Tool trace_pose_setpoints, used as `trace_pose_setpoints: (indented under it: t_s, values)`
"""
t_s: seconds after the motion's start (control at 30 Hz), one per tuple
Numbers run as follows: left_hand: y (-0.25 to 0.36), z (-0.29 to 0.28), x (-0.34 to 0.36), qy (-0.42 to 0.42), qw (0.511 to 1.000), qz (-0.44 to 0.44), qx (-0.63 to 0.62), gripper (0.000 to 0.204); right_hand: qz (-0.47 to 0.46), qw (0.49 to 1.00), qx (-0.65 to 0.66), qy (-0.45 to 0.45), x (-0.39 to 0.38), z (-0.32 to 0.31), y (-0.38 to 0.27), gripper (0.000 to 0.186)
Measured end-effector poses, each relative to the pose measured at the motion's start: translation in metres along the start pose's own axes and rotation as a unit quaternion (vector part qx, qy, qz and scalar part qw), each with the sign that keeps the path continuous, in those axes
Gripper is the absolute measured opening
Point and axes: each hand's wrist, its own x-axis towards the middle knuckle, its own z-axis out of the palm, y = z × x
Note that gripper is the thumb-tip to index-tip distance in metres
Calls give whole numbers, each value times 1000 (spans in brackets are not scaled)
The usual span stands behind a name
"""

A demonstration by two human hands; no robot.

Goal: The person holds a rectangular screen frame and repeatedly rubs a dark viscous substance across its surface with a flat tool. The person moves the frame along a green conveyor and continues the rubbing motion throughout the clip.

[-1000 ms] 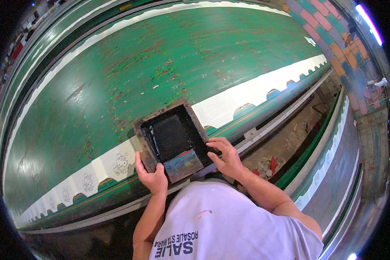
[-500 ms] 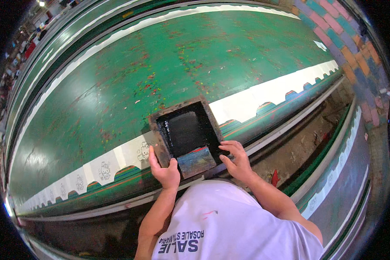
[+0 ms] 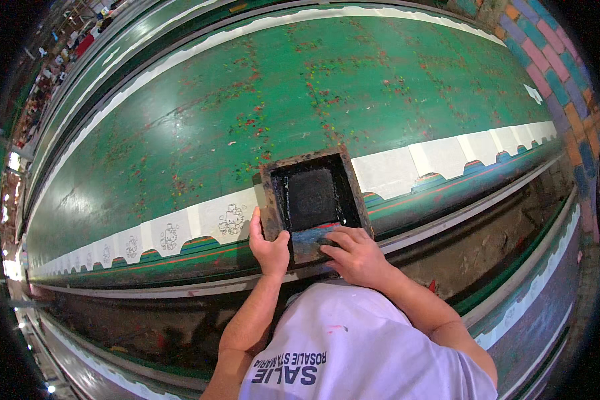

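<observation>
A small wooden screen printing frame [image 3: 271, 193] with a dark, ink-blackened mesh lies on the white strip at the near edge of a long green table. My left hand [image 3: 270, 253] grips its left side, thumb on the near corner and fingers along the outer edge. At the near end inside the frame is a flat, stained squeegee [image 3: 305, 246] with some red along its upper edge. My right hand [image 3: 359, 257] is closed over the squeegee's right part, hiding that end. White pieces printed with black line cartoon figures [image 3: 170, 237] run left from the frame.
Unprinted white pieces [image 3: 440, 159] continue to the right. The green table [image 3: 200, 143] is speckled with paint. A metal rail [image 3: 447, 217] runs along its near side. Another table [image 3: 513, 333] stands behind at the lower right, and coloured brick paving [image 3: 547, 57] lies at the far right.
My right hand has moved left from beside the frame's right edge onto the squeegee. The left hand keeps its hold on the frame. The whole view has shifted somewhat.
</observation>
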Motion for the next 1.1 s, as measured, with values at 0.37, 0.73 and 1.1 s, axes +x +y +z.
trace_pose_setpoints:
  t_s: [0.37, 0.73, 1.1]
  values:
    - [6, -12, 12, -32, 992, -78, -97, 65, -70, 967, -109, -220, 80, -24, 39, 28]
    - [-7, -22, 25, -64, 988, -90, -106, 65, -255, 943, -84, -198, 185, -12, 83, 23]
    - [-12, -24, 25, -73, 992, -74, -79, 65, -256, 932, -84, -243, 208, 10, 85, 13]
